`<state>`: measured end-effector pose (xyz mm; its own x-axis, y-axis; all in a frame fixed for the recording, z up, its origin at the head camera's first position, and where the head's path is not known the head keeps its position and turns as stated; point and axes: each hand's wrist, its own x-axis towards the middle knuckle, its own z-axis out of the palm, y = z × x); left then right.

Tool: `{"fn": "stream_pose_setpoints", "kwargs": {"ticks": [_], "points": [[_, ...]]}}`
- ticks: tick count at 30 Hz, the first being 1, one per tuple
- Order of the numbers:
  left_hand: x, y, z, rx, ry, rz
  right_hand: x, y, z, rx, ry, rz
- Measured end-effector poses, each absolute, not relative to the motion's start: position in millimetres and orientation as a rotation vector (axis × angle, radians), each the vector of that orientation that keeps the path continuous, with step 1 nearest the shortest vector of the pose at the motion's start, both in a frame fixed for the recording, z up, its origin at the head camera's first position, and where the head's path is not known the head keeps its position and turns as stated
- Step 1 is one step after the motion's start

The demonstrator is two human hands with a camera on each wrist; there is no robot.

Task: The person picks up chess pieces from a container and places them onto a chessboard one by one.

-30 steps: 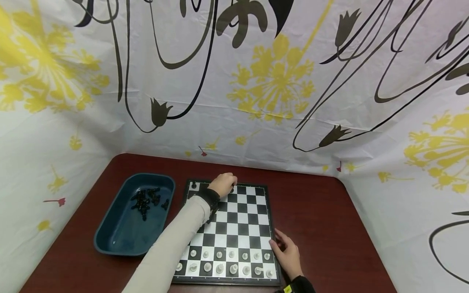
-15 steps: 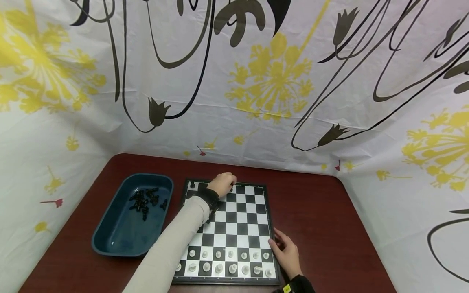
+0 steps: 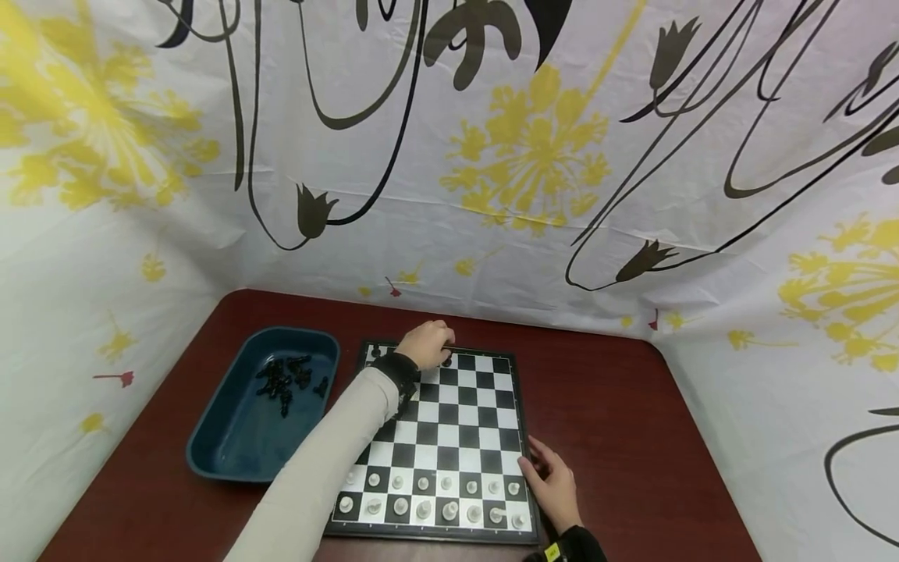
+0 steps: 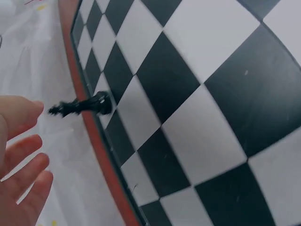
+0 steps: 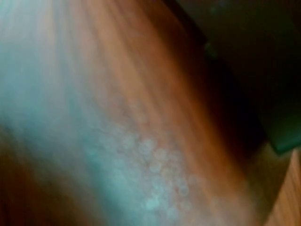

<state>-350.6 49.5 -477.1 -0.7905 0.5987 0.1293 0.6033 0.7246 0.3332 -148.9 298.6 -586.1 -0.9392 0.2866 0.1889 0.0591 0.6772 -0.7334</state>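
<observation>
A chessboard [image 3: 456, 421] lies on a dark red table [image 3: 611, 414]. My left hand [image 3: 424, 343] hovers over the board's far row, beside a black piece [image 3: 446, 361]. In the left wrist view that black piece [image 4: 84, 106] stands alone on an edge square of the board [image 4: 188, 94], and my left hand [image 4: 19, 155] is a short way off it with relaxed, spread fingers, holding nothing. My right hand [image 3: 555, 480] rests flat against the board's near right edge. The right wrist view is a blur of brown wood.
A dark blue tray [image 3: 246, 437] left of the board holds several black pieces [image 3: 288, 380]. White pieces [image 3: 435, 499] fill the two near rows. Another black piece [image 3: 375, 351] stands at the far left corner. Patterned cloth walls close in the table on three sides.
Both hands stay about where they were, the left over the far row and the right at the board's edge. Only the head view has shifted slightly.
</observation>
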Motion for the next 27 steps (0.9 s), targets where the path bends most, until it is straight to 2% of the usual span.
{"fn": "stream_pose_setpoints", "kwargs": {"ticks": [16, 27], "points": [[-346.9, 2.8, -447.2, -0.913, -3.066, -0.309, -149.2, 298.8, -586.9, -0.264, -2.6, 1.122], [-337.6, -54.4, -440.2, -0.762, -3.129, -0.307, -148.4, 297.2, -582.1, -0.29, -2.635, 1.137]]}}
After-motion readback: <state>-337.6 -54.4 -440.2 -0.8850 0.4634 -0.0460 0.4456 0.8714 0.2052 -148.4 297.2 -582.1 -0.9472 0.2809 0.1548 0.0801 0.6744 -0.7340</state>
